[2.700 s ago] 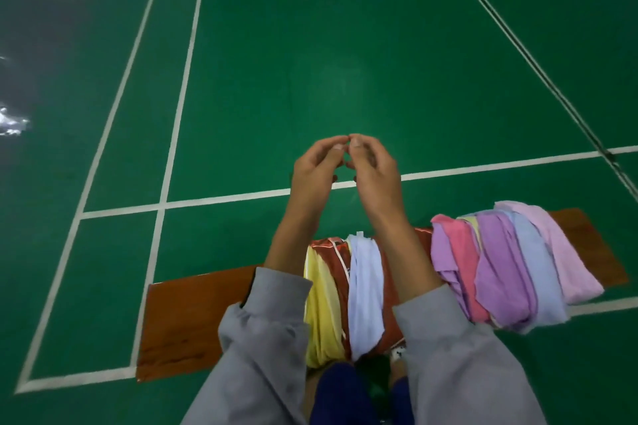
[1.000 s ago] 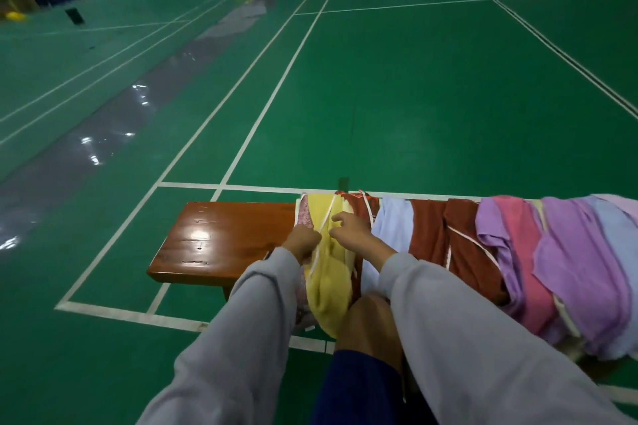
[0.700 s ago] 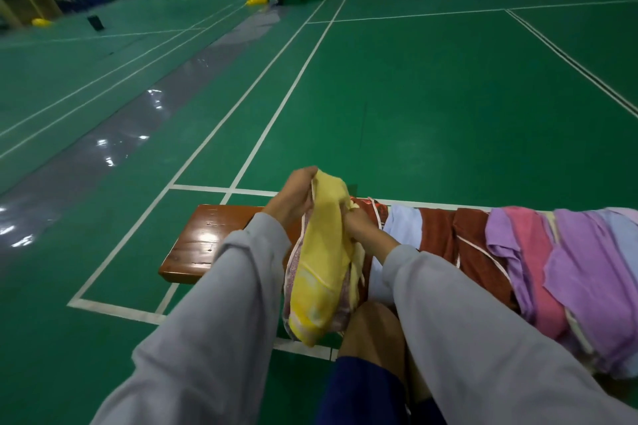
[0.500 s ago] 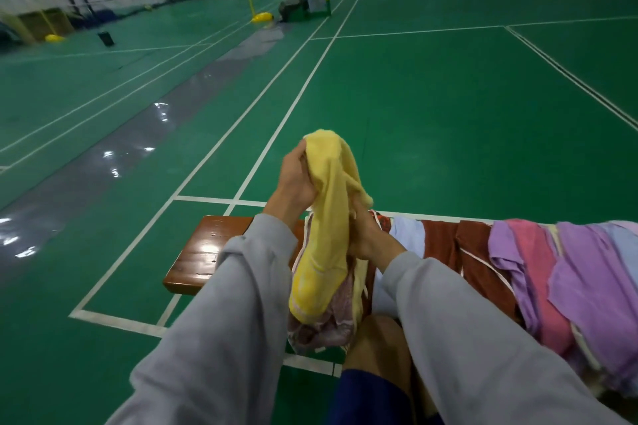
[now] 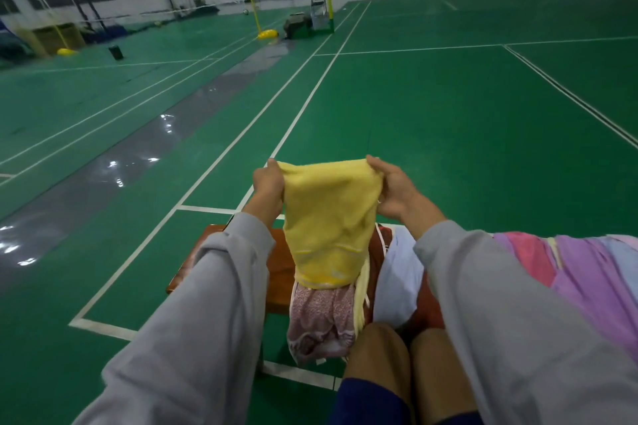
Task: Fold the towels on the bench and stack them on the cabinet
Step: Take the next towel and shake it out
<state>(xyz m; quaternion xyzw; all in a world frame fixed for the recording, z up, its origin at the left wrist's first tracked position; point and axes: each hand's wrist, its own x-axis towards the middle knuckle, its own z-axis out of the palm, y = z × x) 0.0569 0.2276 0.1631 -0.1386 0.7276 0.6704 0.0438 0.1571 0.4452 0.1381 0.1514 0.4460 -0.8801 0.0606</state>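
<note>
A brown wooden bench [image 5: 279, 269] stands on the green floor [image 5: 414, 131]. Below my left hand [image 5: 269, 185] its polished wood shows. Below my right hand [image 5: 397, 193] towels drape across it: patterned pink towel [image 5: 321, 317], brown towel [image 5: 428, 307], pale blue towel [image 5: 397, 281], then farther right a pink towel [image 5: 524, 252] and a purple towel [image 5: 593, 283].

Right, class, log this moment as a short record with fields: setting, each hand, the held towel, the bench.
setting: indoor court, green floor
left hand: grips yellow towel's upper left corner
right hand: grips its upper right corner
yellow towel: held up, hanging spread between hands
bench: wooden, draped with patterned towel, pale blue towel, purple towel
</note>
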